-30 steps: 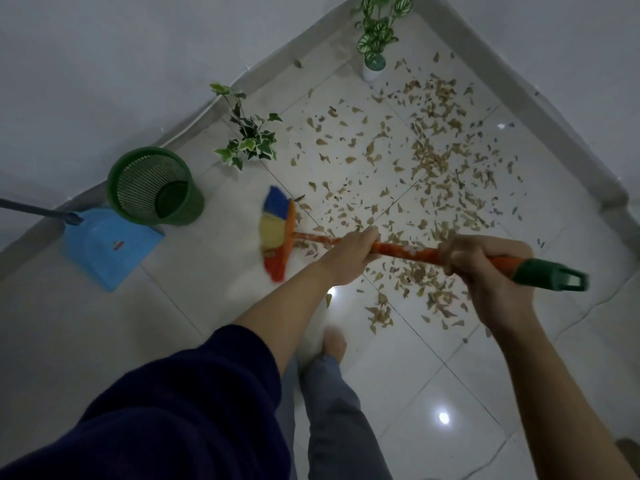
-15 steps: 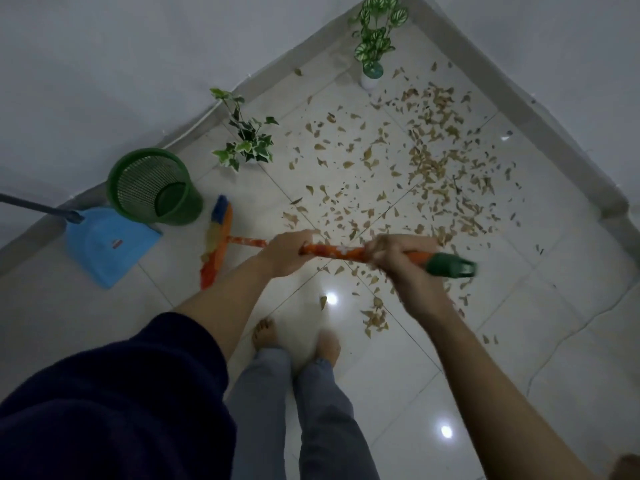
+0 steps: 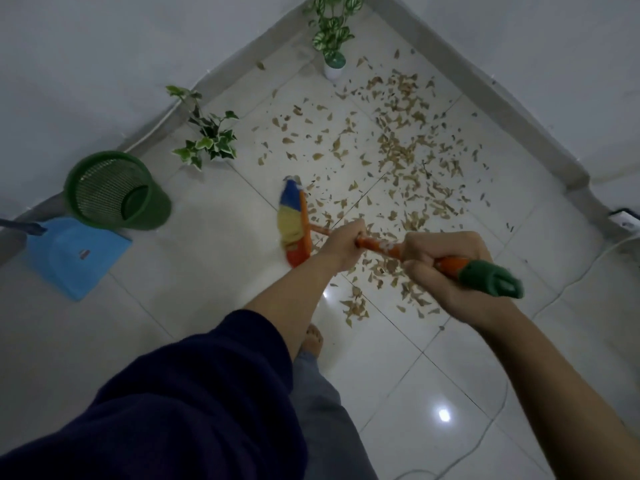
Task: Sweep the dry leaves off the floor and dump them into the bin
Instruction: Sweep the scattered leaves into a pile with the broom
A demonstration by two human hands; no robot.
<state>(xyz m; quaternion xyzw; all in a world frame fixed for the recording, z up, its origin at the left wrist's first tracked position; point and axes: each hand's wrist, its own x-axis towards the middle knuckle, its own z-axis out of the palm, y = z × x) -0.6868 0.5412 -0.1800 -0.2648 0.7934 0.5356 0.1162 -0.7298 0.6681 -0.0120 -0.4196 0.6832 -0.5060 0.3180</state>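
Observation:
Dry brown leaves (image 3: 405, 157) lie scattered over the white tiled floor, thickest toward the far corner. I hold a broom with an orange handle (image 3: 377, 247) and a green end cap (image 3: 490, 278). My left hand (image 3: 341, 249) grips the handle lower down, close to the head. My right hand (image 3: 441, 266) grips it near the cap. The blue, yellow and red bristle head (image 3: 292, 223) sits at the left edge of the leaves. A green mesh bin (image 3: 114, 190) stands at the left by the wall, with a blue dustpan (image 3: 72, 254) lying in front of it.
Two potted plants stand by the walls: an ivy (image 3: 209, 136) near the bin and a taller one in a white pot (image 3: 334, 65) in the corner. A power strip (image 3: 625, 220) and its cable (image 3: 568, 289) lie at the right. My bare foot (image 3: 311, 337) is below the broom.
The broom head has swung from near the bin back to the right, to the edge of the leaves. Both hands moved right with the handle.

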